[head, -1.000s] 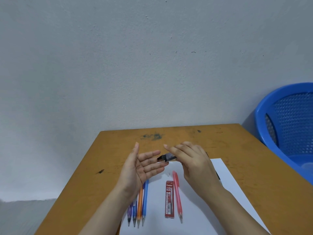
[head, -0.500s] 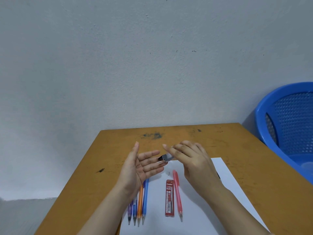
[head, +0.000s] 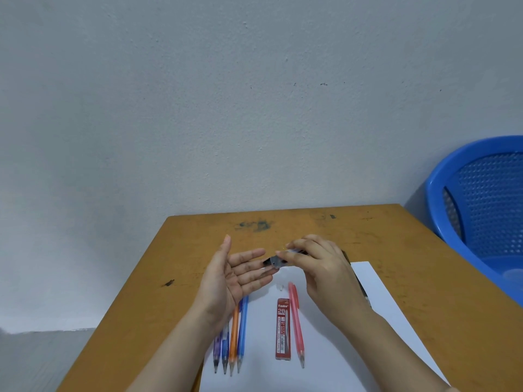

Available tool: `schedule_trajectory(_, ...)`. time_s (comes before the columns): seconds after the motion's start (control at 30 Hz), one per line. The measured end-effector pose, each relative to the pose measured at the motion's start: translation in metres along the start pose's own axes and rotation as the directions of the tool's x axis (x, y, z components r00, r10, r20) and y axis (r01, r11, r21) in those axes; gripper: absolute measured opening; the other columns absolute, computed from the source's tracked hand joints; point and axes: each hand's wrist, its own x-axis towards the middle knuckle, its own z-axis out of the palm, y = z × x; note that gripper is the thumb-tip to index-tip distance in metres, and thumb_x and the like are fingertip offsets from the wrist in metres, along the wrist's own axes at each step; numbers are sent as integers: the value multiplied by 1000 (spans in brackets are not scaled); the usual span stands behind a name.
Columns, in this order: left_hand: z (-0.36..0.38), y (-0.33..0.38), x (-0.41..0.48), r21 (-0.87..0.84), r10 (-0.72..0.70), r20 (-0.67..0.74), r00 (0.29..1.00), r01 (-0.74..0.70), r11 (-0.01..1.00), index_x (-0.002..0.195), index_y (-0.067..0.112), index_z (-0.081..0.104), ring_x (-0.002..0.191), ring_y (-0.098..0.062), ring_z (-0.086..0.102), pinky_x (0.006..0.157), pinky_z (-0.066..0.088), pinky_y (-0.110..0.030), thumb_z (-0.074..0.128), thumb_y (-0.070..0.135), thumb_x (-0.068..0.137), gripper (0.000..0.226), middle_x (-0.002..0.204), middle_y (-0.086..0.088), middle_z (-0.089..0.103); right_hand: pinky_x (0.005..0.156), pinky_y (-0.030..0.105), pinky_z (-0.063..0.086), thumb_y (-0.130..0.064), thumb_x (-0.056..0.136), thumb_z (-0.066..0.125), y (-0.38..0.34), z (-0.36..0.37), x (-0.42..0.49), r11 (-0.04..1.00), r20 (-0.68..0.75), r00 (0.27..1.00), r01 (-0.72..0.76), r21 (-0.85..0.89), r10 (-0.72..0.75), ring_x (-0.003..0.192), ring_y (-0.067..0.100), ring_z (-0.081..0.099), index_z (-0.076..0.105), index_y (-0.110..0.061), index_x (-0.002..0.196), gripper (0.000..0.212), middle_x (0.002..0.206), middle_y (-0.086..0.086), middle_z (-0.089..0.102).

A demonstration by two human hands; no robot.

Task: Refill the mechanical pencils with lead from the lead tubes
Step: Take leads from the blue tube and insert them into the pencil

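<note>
My right hand (head: 319, 267) grips a dark lead tube (head: 274, 261) and tips its end toward my left hand (head: 229, 275), which is held open, palm up, fingers straight just under the tube's mouth. On the white paper (head: 334, 357) lie a red lead tube (head: 283, 329) labelled 2B and a pink mechanical pencil (head: 296, 323) beside it. Several pencils, purple, blue, orange (head: 233, 338) and light blue (head: 242, 332), lie side by side at the left, partly under my left wrist. A small white cap (head: 280, 287) rests on the paper.
The wooden table (head: 175, 267) stands against a grey wall. A blue plastic basket (head: 481, 205) sits beyond the table's right edge. A dark object (head: 360, 284) shows behind my right wrist, mostly hidden.
My right hand has shifted the dark tube slightly, keeping its end over my left fingers. My left hand stays open and still.
</note>
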Motion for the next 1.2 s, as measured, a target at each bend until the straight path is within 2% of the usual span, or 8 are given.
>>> schedule_trajectory(0.17,0,0,1,-14,0,9,1000,0,1000,113,-7,60,95,-36,68,76,59,-36,37,52,89,68,104,-27,67,79,33,46,-11,81,39,-1,-1,1,998,-5,1000,-29,50,30,102,12,50,73,-17,105,42,97,-1,68)
schedule_trajectory(0.3,-1,0,1,4,16,17,1000,-16,1000,112,-4,61,95,-36,68,76,59,-35,40,50,87,63,103,-26,68,80,33,46,0,78,52,2,1,-1,993,-14,997,-76,94,78,102,11,51,72,-19,107,40,99,-3,67)
schedule_trajectory(0.5,-1,-2,2,166,114,-7,993,-111,980,107,3,65,90,-31,70,76,58,-34,54,37,82,43,97,-17,72,79,38,49,-2,80,55,6,4,-1,981,-35,989,-141,131,147,101,12,52,72,-18,107,36,100,-3,66)
schedule_trajectory(0.67,0,-3,0,338,245,-53,968,-213,917,98,10,70,82,-19,71,65,56,-23,65,20,80,21,88,-5,75,79,42,51,-8,84,52,7,3,-2,970,-28,980,-189,155,195,100,14,55,72,-18,107,32,102,-3,67)
schedule_trajectory(0.83,-2,-5,1,517,355,-63,933,-274,811,85,20,74,80,-9,69,69,54,-21,72,19,77,9,82,6,74,80,40,51,-19,88,41,7,1,0,962,-26,977,-203,183,211,101,8,51,72,-18,107,36,102,-3,67)
schedule_trajectory(0.93,-4,-6,1,604,389,-41,920,-287,743,82,25,75,79,-1,66,65,51,-15,75,19,77,8,80,13,73,79,42,51,-14,87,46,7,2,-1,961,-27,977,-204,188,213,101,10,53,72,-19,107,33,102,-4,67)
schedule_trajectory(1.03,-6,-7,2,687,447,16,895,-334,645,78,29,74,78,2,64,66,50,-11,75,15,78,14,79,18,71,80,42,51,-20,88,41,8,2,-1,959,-25,977,-203,197,212,101,10,53,72,-19,107,36,103,-4,67)
schedule_trajectory(1.2,-9,-8,4,720,487,58,871,-375,584,78,31,73,78,2,63,66,48,-11,75,16,78,15,79,21,70,80,42,52,-21,88,39,7,2,-1,960,-20,978,-201,197,209,101,9,52,72,-18,107,38,102,-4,67)
